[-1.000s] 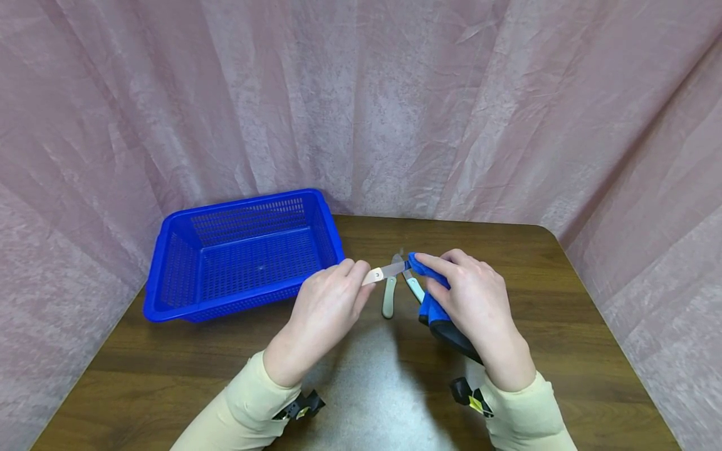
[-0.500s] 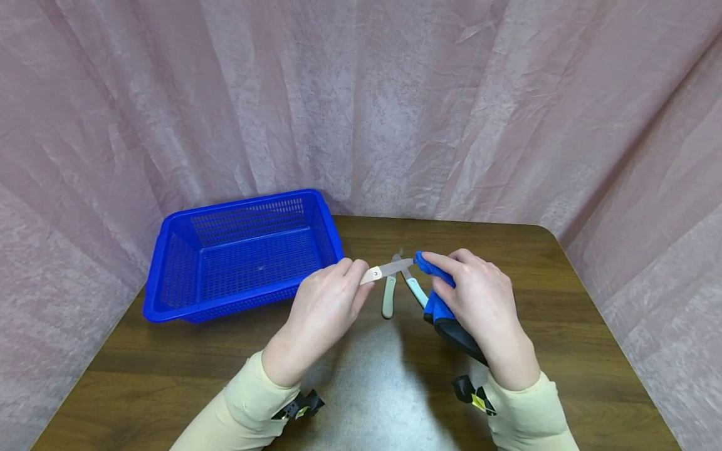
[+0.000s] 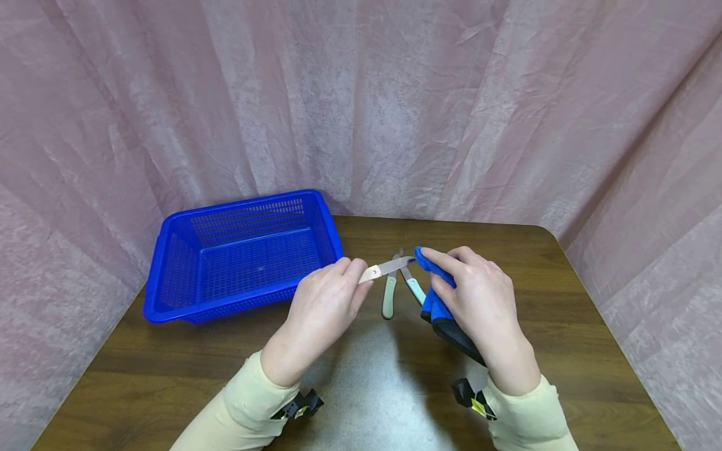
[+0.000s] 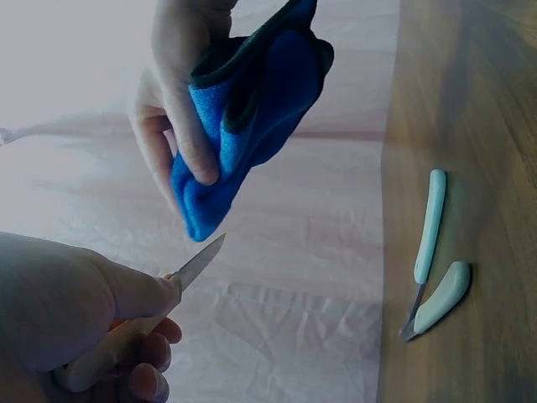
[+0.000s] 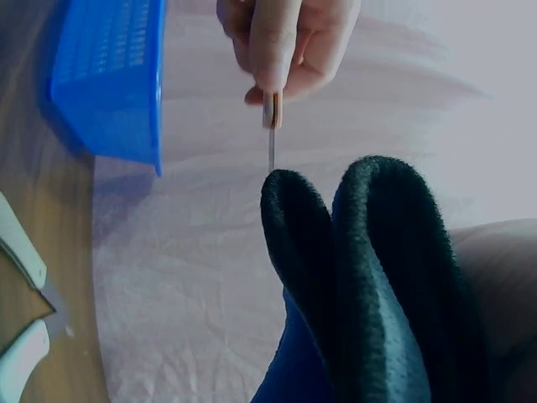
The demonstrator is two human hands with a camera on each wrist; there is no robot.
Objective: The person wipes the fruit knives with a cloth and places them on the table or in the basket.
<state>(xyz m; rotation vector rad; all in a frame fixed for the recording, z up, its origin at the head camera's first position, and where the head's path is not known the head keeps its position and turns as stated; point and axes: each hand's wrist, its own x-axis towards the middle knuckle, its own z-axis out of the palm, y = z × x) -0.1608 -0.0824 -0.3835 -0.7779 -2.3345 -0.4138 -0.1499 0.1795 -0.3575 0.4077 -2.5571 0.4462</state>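
My left hand [image 3: 327, 297] grips a small knife [image 3: 386, 268] by its cream handle, blade pointing right and slightly up. A folded blue cloth [image 3: 437, 275] with a black edge is pinched between thumb and fingers of my right hand [image 3: 476, 294]. The knife's tip is right at the cloth's end in the head view; the left wrist view shows the blade [image 4: 201, 261] bare just below the cloth [image 4: 220, 159]. Beneath the blade, two more knives lie on the table with their blades crossing: one with a pale green handle [image 3: 388, 297], one with a mint handle [image 3: 416, 290].
A blue perforated plastic basket [image 3: 242, 307] stands on the wooden table [image 3: 564, 351], left of the hands. Pink curtain [image 3: 361, 113] hangs behind the table and along both sides.
The right hand with the cloth has shifted slightly right, toward the knife's tip, baring more of the blade. My left hand has hardly moved.
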